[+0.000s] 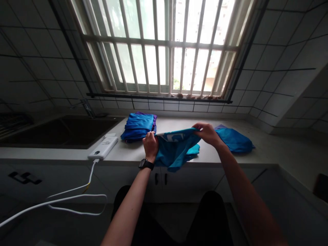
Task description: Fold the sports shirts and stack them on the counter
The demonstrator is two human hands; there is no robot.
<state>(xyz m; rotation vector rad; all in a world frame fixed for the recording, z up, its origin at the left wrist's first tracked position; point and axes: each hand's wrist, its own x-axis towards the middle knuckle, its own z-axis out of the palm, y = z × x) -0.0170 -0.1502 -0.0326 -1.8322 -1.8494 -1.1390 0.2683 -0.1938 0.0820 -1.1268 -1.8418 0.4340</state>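
Along the tabletop (132, 153), right of the sink (61, 133), I see a folded pile (139, 123). Next, my left hand (150, 146) pinches one end of the cloth (170, 152), raised at the tabletop's front; my right hand (207, 132) pinches the other. I'd best pull both ends evenly to smooth it, clear of the bundle (234, 140) farther right.

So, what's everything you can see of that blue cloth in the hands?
The blue cloth looks thin and soft, with a pale print near its top edge. The left hand and right hand grip that edge apart, the right end higher; the rest hangs in loose folds, partly before the front of the counter. Whether it touches the brighter turquoise fabric behind it is unclear.
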